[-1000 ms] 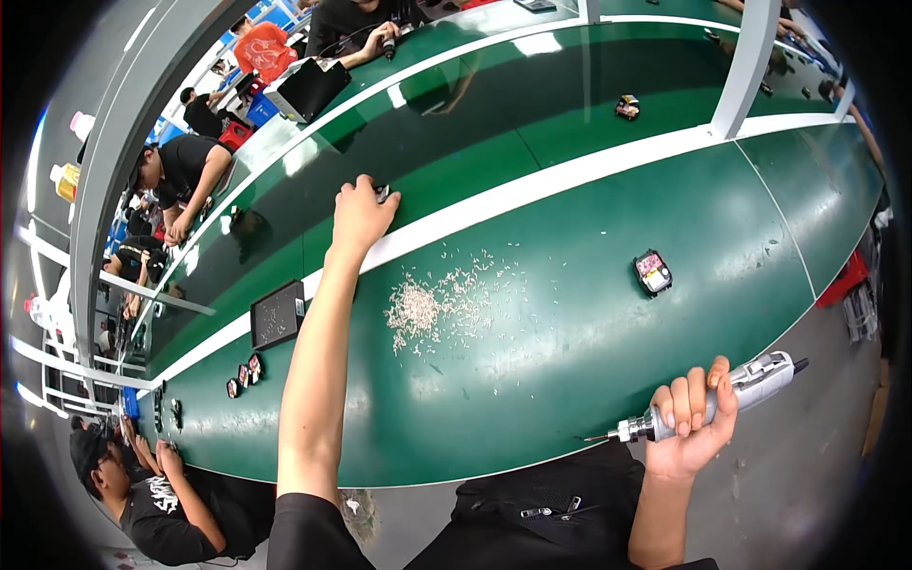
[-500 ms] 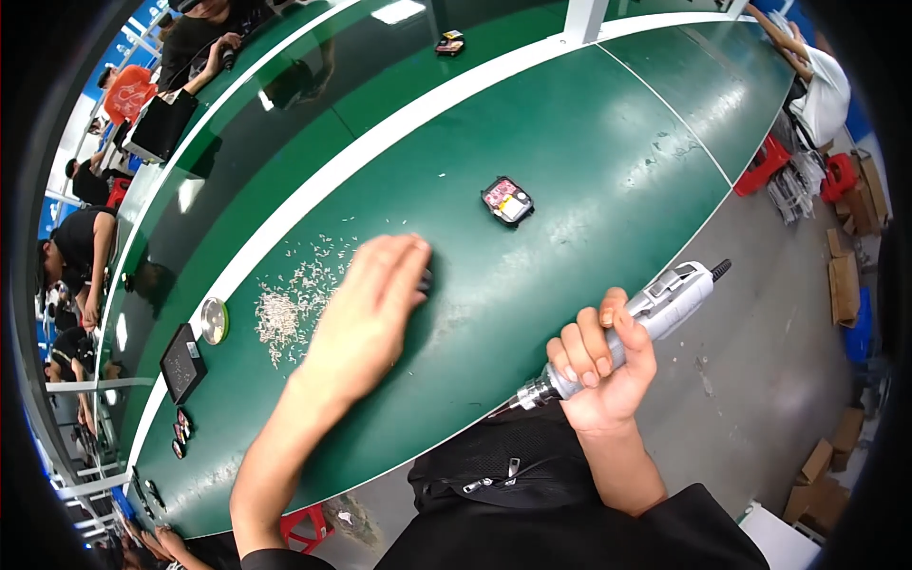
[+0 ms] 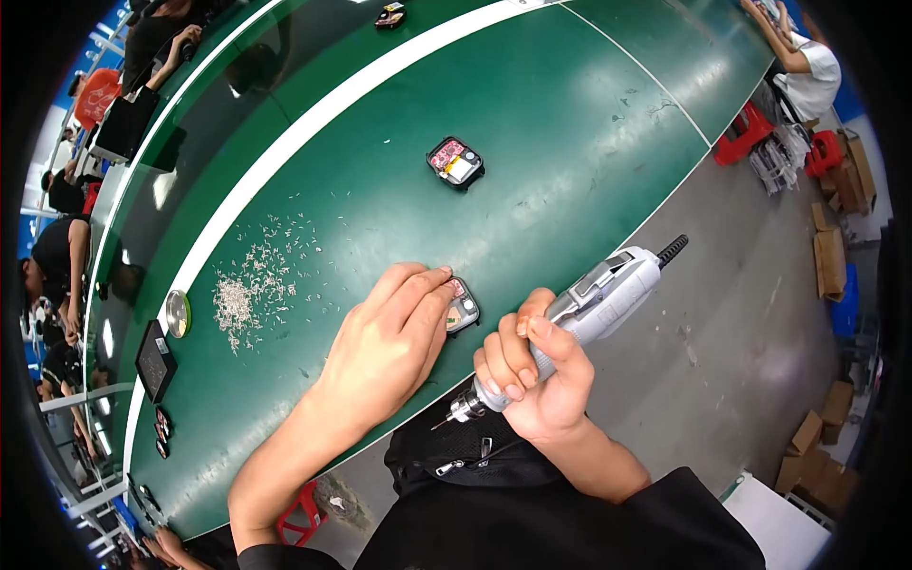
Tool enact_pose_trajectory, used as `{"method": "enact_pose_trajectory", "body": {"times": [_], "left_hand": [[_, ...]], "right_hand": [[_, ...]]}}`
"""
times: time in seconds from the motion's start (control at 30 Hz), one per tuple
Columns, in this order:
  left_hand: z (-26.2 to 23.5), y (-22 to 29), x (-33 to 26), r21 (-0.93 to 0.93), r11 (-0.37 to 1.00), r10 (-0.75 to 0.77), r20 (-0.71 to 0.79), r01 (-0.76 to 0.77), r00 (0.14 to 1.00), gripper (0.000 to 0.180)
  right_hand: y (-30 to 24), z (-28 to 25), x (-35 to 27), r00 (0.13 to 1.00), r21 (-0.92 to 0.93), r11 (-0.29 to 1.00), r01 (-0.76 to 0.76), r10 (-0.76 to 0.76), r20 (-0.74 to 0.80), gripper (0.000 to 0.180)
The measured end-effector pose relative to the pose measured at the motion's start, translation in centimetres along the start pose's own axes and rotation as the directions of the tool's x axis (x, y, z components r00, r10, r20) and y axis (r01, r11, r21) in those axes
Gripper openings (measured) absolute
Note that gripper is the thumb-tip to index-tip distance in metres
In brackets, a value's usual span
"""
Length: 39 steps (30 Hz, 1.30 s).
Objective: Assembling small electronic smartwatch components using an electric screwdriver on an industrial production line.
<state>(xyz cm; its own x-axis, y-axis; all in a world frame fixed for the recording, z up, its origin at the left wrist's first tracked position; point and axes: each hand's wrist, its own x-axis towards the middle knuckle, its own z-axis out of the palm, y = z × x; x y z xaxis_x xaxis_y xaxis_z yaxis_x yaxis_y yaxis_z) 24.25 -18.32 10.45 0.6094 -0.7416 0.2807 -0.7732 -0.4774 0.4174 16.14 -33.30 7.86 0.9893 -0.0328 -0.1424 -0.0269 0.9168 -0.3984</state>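
My right hand [image 3: 551,375] is wrapped round a pale grey electric screwdriver [image 3: 598,299] with a black cord boot. Its thin bit points down and left, beyond the table's front edge. My left hand [image 3: 394,337] lies over the left part of a small dark watch-like case [image 3: 464,309] on the green table, fingers closed at its edge. Red and pale parts show inside the case. A second open watch-like case [image 3: 457,163], with red, white and yellow parts, lies farther back. To the left, many tiny silvery screws [image 3: 237,302] are heaped and scattered.
A round clear dish [image 3: 178,313] and a black tray [image 3: 155,361] stand at the left, near small dark parts [image 3: 162,432]. Another case [image 3: 389,15] lies across the white strip. Other people work beyond the table; cardboard boxes [image 3: 828,252] stand on the floor at right.
My left hand has come nearer with the watch-like case, and more of the case shows. The view has shifted, and the screwdriver sits farther left in it, still in my right hand.
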Motion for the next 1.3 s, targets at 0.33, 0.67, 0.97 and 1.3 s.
{"method": "enact_pose_trajectory", "body": {"times": [0.33, 0.67, 0.97, 1.3], "left_hand": [[1.0, 0.4, -0.1, -0.075, 0.996, -0.053, -0.059, 0.049, 0.997, 0.023], [2.4, 1.9, -1.4, 0.049, 0.998, 0.049, -0.136, -0.042, 0.989, 0.029], [2.6, 3.1, -2.7, 0.286, 0.956, 0.066, -0.001, -0.062, 0.998, 0.04], [2.9, 2.5, -2.9, 0.223, 0.973, 0.067, -0.05, -0.054, 0.997, 0.032]], "right_hand": [[1.4, 0.0, -0.8, 0.991, -0.004, 0.996, -0.094, 0.093, -0.092, 0.009], [0.9, -0.8, -0.9, 0.987, -0.048, 0.989, -0.138, 0.134, -0.09, 0.009], [-7.5, 1.8, 4.1, 0.905, -0.314, 0.928, 0.199, -0.051, 0.423, 0.014], [-6.3, 1.5, 7.7, 0.874, -0.484, 0.838, 0.251, 0.019, 0.486, 0.021]]}}
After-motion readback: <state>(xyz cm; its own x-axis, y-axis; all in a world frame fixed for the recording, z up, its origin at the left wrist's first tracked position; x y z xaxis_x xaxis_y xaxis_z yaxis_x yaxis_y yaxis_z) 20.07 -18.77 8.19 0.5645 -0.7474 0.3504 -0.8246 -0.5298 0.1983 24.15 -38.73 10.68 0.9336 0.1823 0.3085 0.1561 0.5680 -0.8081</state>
